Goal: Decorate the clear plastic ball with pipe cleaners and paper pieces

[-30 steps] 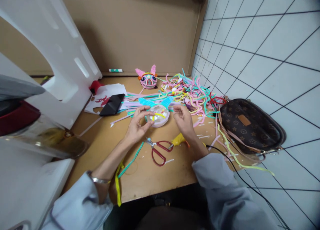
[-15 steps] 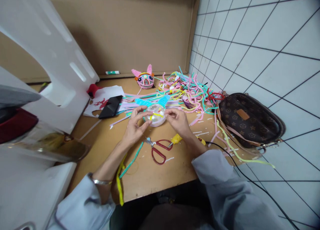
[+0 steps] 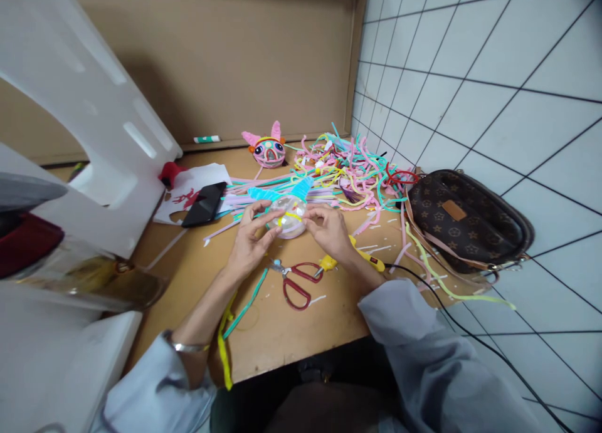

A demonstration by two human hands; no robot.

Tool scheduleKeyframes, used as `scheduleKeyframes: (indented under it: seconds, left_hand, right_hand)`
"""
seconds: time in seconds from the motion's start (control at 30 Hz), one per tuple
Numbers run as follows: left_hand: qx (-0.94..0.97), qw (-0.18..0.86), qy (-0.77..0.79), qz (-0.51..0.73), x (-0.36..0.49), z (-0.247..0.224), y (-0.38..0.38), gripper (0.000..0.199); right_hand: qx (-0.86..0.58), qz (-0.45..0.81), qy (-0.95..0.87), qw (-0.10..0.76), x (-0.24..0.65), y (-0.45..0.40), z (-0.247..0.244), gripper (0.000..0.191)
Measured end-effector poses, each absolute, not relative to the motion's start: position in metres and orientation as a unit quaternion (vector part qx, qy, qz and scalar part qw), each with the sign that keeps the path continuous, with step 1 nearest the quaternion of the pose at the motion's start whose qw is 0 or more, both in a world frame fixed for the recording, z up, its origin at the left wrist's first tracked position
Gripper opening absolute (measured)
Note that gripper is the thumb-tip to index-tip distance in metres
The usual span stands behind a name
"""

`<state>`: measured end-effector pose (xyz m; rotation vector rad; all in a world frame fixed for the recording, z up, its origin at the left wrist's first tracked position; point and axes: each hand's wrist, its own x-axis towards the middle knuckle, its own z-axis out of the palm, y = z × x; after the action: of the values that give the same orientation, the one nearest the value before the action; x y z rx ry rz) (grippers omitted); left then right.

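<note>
Between my hands is a clear round ball [image 3: 292,231] with two light-blue fuzzy ears [image 3: 301,188] on its far side. The thumb and fingers of my left hand [image 3: 250,242] grip it from the left. A short yellow pipe cleaner [image 3: 293,216] lies across its front. My right hand [image 3: 329,234] pinches at the right end of that yellow piece, against the ball. Below the hands lie red-handled scissors [image 3: 297,286], and a yellow glue gun [image 3: 371,260] is partly hidden behind my right wrist.
Behind the ball spreads a heap of coloured pipe cleaners [image 3: 348,163]. A finished pink-eared head [image 3: 269,152] stands at the back. To the left are a black phone [image 3: 204,204] and a white plastic panel [image 3: 108,94]. A brown handbag [image 3: 470,223] sits right, near the gun's cable [image 3: 437,295].
The view has shifted slightly, so everything sits a little further left. Both hands stay at the ball, and the yellow pipe cleaner now shows more clearly across its front.
</note>
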<state>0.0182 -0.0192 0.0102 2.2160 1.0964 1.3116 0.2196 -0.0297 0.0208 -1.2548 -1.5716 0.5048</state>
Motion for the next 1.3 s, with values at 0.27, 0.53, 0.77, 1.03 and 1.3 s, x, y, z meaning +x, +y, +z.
scheduleKeyframes:
  seconds: [0.27,0.53,0.77,1.03,1.3]
  left_hand:
    - [0.81,0.116,0.392,0.42,0.018,0.012,-0.021,0.036]
    - [0.813,0.09,0.37,0.441,0.02,0.014,-0.023,0.035]
    - [0.806,0.089,0.379,0.446,0.021,0.014,-0.024,0.019]
    - [0.808,0.087,0.378,0.444,0.022,0.012,-0.024,0.025]
    - [0.819,0.056,0.366,0.439,0.022,0.01,-0.024,0.026]
  right_hand:
    - [-0.524,0.21,-0.636,0.526,0.217,-0.031,0.022,0.011]
    - [-0.547,0.176,-0.632,0.52,0.21,-0.035,0.025,0.016]
    - [-0.549,0.151,-0.638,0.518,0.208,-0.039,0.025,0.018]
    - [-0.561,0.139,-0.634,0.514,0.205,-0.039,0.025,0.016]
    - [-0.569,0.132,-0.615,0.53,0.202,-0.039,0.024,0.019]
